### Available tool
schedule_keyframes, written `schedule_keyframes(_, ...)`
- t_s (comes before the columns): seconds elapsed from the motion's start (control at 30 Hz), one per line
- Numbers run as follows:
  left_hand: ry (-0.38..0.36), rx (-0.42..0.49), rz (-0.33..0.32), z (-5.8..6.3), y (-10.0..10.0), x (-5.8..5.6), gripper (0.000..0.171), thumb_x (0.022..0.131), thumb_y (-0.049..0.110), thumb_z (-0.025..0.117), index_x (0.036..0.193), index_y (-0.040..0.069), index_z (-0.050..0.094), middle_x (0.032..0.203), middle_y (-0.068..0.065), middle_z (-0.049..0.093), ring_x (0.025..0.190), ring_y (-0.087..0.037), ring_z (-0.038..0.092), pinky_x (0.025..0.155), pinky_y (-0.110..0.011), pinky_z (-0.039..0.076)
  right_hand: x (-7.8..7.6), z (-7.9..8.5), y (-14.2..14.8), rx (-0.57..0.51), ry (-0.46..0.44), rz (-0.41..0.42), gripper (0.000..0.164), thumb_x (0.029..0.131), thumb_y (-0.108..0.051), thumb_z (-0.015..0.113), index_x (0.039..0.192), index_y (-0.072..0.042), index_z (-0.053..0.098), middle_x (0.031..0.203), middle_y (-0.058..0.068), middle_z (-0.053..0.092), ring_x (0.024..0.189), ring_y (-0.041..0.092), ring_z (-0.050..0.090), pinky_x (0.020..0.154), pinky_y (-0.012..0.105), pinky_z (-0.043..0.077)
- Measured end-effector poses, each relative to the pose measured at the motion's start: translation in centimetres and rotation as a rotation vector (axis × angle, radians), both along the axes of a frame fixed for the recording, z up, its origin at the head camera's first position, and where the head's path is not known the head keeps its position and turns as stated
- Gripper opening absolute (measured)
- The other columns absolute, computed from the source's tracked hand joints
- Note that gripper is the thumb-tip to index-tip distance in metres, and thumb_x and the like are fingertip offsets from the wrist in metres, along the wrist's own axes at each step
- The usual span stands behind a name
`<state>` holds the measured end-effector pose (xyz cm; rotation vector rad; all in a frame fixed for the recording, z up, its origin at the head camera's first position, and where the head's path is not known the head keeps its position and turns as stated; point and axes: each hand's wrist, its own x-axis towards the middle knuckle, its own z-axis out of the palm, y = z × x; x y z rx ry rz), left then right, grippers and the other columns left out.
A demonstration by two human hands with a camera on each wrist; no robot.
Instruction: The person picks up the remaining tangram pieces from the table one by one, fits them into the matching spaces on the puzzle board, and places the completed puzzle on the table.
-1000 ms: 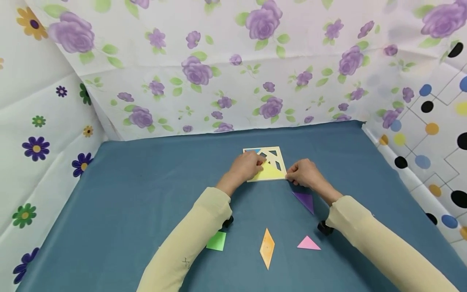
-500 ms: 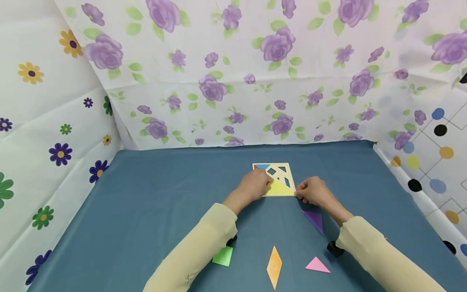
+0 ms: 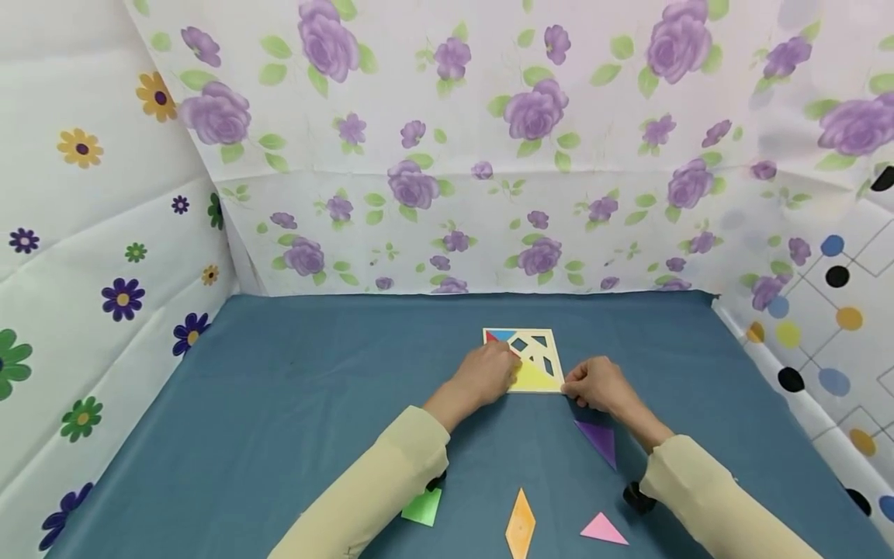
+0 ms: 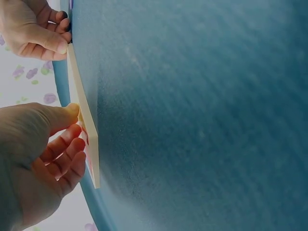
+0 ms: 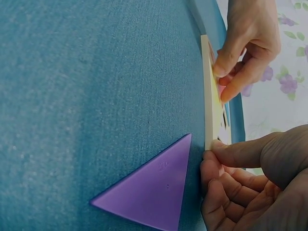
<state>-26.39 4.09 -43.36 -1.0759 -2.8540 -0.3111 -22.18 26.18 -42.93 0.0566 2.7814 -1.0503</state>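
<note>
A cream tangram board (image 3: 538,350) lies on the blue cloth, with several cut-out holes showing. Set in it are a large yellow triangle (image 3: 535,379), a blue piece (image 3: 502,335) and a red piece (image 3: 490,336) mostly covered by fingers. My left hand (image 3: 483,373) rests on the board's left side, its thumb on the yellow triangle and fingertips by the red piece. At the near right corner, my right hand (image 3: 597,384) pinches the board's edge between thumb and forefinger. Just below that hand lies a purple triangle (image 5: 149,192), untouched.
Closer to me on the blue cloth (image 3: 314,404) are a green square (image 3: 422,508), an orange rhombus-like piece (image 3: 520,528) and a pink triangle (image 3: 604,529). My left forearm passes beside the green square. Flower-printed sheets (image 3: 475,194) stand behind and at the left; a dotted one is at right.
The head view has tilted up, so everything sits lower in it. My left fingers have shifted slightly on the board, uncovering some red at its far left corner. My right hand stays at its corner.
</note>
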Motion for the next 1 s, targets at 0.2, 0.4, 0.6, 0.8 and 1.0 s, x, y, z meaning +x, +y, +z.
schedule_keyframes(0.2, 0.003, -0.015, -0.011, -0.5, -0.3, 0.5, 0.008, 0.093, 0.009, 0.073, 0.095, 0.013, 0.079, 0.090, -0.003, 0.066, 0.085, -0.016, 0.062, 0.074, -0.032, 0.054, 0.4, -0.7, -0.1, -0.006, -0.019, -0.017, 0.010, 0.092, -0.006, 0.077, 0.083, -0.001, 0.077, 0.068, 0.005, 0.068, 0.058, 0.015, 0.062, 0.052, 0.028, 0.050)
schedule_keyframes(0.4, -0.014, -0.012, 0.007, -0.4, -0.8, 0.6, 0.019, 0.098, 0.014, 0.071, 0.115, 0.014, 0.079, 0.106, -0.005, 0.069, 0.098, -0.019, 0.063, 0.086, -0.032, 0.055, 0.3, -0.7, 0.0, -0.025, -0.015, -0.012, 0.010, 0.092, -0.006, 0.076, 0.084, 0.000, 0.078, 0.067, 0.005, 0.069, 0.058, 0.017, 0.063, 0.052, 0.030, 0.051)
schedule_keyframes(0.6, -0.048, 0.042, 0.046, 0.2, -1.4, 0.0, 0.028, 0.100, 0.016, 0.071, 0.127, 0.014, 0.075, 0.122, -0.004, 0.070, 0.115, -0.020, 0.062, 0.100, -0.034, 0.052, -0.4, -0.2, 0.1, -0.025, -0.003, -0.002, 0.011, 0.093, -0.007, 0.076, 0.086, 0.000, 0.078, 0.068, 0.006, 0.069, 0.058, 0.017, 0.062, 0.052, 0.029, 0.051)
schedule_keyframes(0.8, -0.078, 0.098, 0.070, 0.7, -1.9, 0.0, 0.027, 0.100, 0.015, 0.071, 0.126, 0.010, 0.075, 0.123, -0.005, 0.069, 0.114, -0.023, 0.062, 0.102, -0.036, 0.052, -0.6, -0.1, 0.2, -0.022, -0.032, -0.008, 0.011, 0.094, -0.008, 0.075, 0.087, 0.000, 0.079, 0.069, 0.006, 0.070, 0.059, 0.017, 0.063, 0.052, 0.030, 0.051)
schedule_keyframes(1.0, -0.117, 0.150, 0.113, 1.1, -3.1, 0.5, 0.027, 0.099, 0.015, 0.072, 0.125, 0.009, 0.074, 0.116, -0.008, 0.069, 0.106, -0.023, 0.063, 0.097, -0.038, 0.055, -0.4, -0.1, 0.2, -0.026, -0.037, 0.001, 0.012, 0.094, -0.009, 0.075, 0.087, -0.001, 0.079, 0.070, 0.007, 0.070, 0.060, 0.018, 0.063, 0.053, 0.030, 0.051)
